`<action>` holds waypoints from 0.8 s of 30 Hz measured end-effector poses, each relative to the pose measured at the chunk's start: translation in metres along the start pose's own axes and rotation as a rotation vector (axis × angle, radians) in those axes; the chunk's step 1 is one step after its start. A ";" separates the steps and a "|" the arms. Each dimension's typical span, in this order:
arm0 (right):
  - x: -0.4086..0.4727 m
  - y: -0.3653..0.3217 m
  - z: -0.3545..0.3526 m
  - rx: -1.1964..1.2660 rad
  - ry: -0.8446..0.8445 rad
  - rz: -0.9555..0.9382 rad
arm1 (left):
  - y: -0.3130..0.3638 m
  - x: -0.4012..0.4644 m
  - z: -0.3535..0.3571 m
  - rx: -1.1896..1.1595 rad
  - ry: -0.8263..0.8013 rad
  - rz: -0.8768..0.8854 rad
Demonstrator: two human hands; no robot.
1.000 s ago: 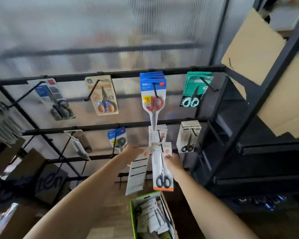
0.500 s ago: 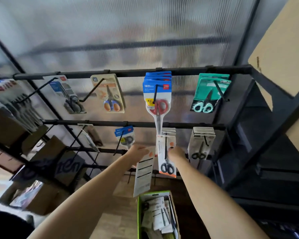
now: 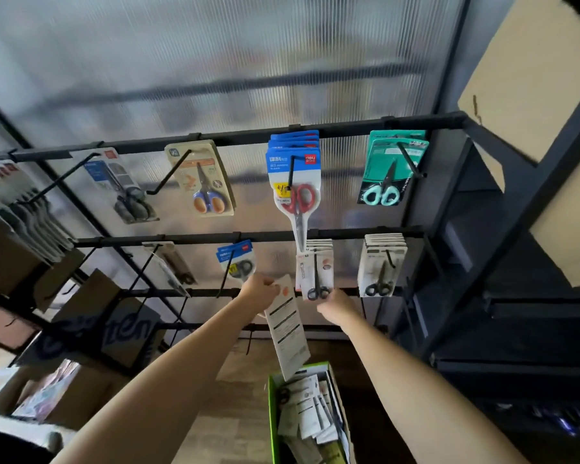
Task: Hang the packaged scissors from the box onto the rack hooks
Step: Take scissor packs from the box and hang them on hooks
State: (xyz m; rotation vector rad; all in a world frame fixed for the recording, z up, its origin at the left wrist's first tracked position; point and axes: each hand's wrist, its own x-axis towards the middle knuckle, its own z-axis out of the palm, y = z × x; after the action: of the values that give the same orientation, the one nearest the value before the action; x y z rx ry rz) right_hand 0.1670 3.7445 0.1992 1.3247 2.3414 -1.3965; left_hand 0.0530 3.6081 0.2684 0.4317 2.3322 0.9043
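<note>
Pinching a spare pack (image 3: 287, 324) by its top, left hand (image 3: 260, 289). Right hand (image 3: 336, 304): fingers on the foot of the scissors pack (image 3: 315, 274), now slid up its hook; a second ago it hung lower, clear of the stack. One hung; box (image 3: 310, 416) below holds more.

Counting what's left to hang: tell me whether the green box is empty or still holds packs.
Not empty: the green box holds several white scissor packs, piled loosely inside.
</note>
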 end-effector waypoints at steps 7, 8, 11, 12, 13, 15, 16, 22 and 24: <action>-0.063 -0.006 0.031 -0.255 -0.252 -0.193 | -0.002 -0.007 -0.004 -0.019 0.021 0.000; -0.072 -0.009 0.038 -0.240 -0.234 -0.216 | -0.002 -0.007 -0.005 -0.037 0.004 -0.005; -0.082 -0.016 0.059 -0.129 -0.042 -0.306 | 0.003 -0.010 -0.012 -0.105 -0.083 -0.019; -0.083 -0.017 0.063 -0.093 0.042 -0.287 | 0.003 -0.010 -0.014 -0.132 -0.119 -0.024; -0.085 -0.018 0.066 -0.081 0.108 -0.259 | 0.005 -0.013 -0.017 -0.150 -0.160 -0.024; -0.088 -0.019 0.069 -0.119 0.198 -0.216 | 0.006 -0.017 -0.024 -0.136 -0.220 0.016; -0.091 -0.020 0.068 -0.127 0.230 -0.206 | 0.005 -0.018 -0.027 -0.122 -0.245 0.052; -0.089 -0.012 0.060 0.050 0.335 -0.001 | -0.007 -0.011 -0.041 -0.099 -0.260 0.152; -0.091 -0.005 0.057 0.091 0.321 0.029 | -0.011 -0.007 -0.045 -0.063 -0.255 0.186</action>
State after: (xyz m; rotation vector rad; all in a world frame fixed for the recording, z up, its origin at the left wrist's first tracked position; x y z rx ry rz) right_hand 0.2005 3.6436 0.2142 1.7151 2.4619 -1.3860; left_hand 0.0293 3.5742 0.2897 0.7034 2.0513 0.9455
